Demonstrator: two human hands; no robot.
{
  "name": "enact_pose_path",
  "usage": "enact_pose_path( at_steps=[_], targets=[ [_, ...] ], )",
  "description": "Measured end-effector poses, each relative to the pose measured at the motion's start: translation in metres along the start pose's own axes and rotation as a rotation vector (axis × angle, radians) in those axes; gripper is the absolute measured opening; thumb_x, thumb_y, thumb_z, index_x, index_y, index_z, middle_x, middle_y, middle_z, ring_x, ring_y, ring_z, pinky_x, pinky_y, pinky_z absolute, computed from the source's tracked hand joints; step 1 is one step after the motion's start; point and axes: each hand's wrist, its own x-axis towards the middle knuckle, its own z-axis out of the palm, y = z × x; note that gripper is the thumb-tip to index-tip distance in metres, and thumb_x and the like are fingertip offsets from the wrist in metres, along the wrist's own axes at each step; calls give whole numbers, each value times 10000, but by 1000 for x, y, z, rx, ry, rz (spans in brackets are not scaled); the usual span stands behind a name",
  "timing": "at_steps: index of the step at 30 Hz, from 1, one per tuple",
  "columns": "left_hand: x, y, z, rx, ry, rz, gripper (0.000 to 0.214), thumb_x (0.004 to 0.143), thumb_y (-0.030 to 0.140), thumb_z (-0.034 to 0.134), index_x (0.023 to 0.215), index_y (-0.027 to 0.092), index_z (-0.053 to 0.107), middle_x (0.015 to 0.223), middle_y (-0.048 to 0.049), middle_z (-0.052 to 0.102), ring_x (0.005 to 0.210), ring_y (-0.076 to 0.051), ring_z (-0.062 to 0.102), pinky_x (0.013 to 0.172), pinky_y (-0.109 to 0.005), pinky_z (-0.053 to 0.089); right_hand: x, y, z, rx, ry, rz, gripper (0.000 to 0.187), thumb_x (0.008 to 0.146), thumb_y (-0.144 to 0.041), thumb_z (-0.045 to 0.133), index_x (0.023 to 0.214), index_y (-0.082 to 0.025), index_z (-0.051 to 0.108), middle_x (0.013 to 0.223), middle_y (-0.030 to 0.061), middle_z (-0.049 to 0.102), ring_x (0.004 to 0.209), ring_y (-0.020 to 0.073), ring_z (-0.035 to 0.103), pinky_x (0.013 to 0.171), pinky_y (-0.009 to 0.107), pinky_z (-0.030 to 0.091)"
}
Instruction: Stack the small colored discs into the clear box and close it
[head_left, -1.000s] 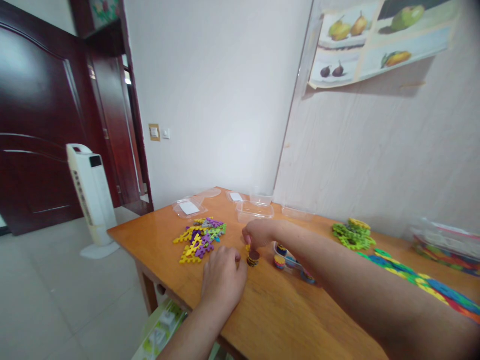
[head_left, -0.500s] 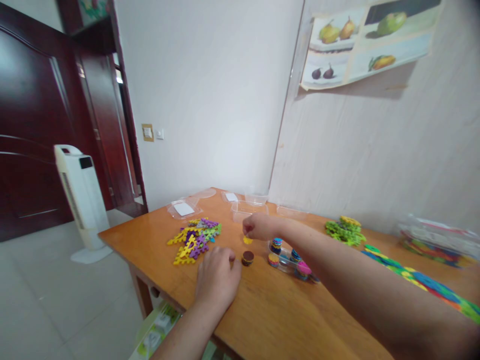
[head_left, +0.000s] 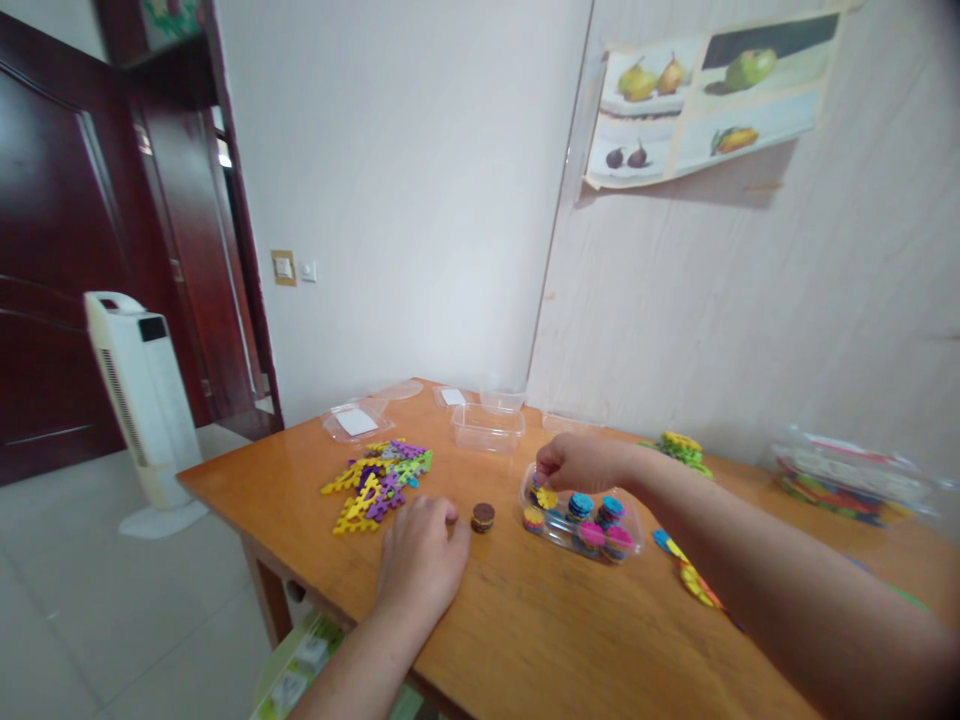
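Our right hand (head_left: 576, 463) is over the left end of a clear tray (head_left: 635, 524), thumb and fingertips pressed together on a yellow disc (head_left: 547, 498); we cannot tell whether the disc touches the stack beneath. Also in the tray we see an orange-yellow stack (head_left: 533, 518), two blue-topped stacks (head_left: 580, 507) and two pink-topped ones (head_left: 618, 542). Our left hand (head_left: 424, 555) rests on the table (head_left: 570, 630), fingers bent close together, their undersides hidden, so we cannot tell whether they hold anything; its thumb is just beside a brown stack (head_left: 483, 517).
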Motion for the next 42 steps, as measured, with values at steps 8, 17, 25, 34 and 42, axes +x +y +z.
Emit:
enact_pose_path(
  at_steps=[8, 17, 25, 34, 42],
  targets=[
    [0, -1, 2, 9, 16, 19, 129, 863, 277, 524, 825, 217, 632, 883, -36, 624, 862, -181, 540, 707, -280, 327, 14, 0, 17, 58, -88, 32, 235, 660, -158, 598, 873, -209, 685, 787, -2, 697, 706, 153, 619, 566, 213, 406],
    [0, 1, -1, 19, -9, -5, 140, 868, 292, 523, 847, 223, 643, 910, -40, 634, 896, -189, 547, 717, -285, 334, 13, -4, 21, 148, -113, 53, 156, 714, -163, 550, 864, -190, 584, 863, 33, 710, 613, 137, 629, 511, 209, 408],
    [0, 2, -2, 18, -4, 4, 130, 861, 285, 527, 823, 217, 632, 891, -42, 627, 874, -187, 543, 699, -283, 320, 9, -6, 13, 130, 5, 33, 168, 740, -173, 517, 897, -182, 578, 864, 38, 705, 645, 146, 632, 515, 216, 399],
    [0, 2, -2, 9, 9, 9, 137, 853, 277, 515, 826, 221, 636, 893, -43, 632, 872, -196, 548, 724, -296, 339, 8, -55, 15, -47, 101, -223, 364, 763, -367, 622, 1103, -244, 664, 1028, 21, 699, 873, 175, 621, 679, 231, 417],
    [-1, 2, -1, -6, 17, 1, 135, 836, 277, 516, 823, 218, 636, 897, -48, 629, 890, -204, 540, 733, -301, 334, 15, -73, 20, -185, 50, -292, 415, 725, -435, 653, 1078, -223, 699, 1001, 47, 713, 829, 203, 635, 579, 240, 377]
  ],
)
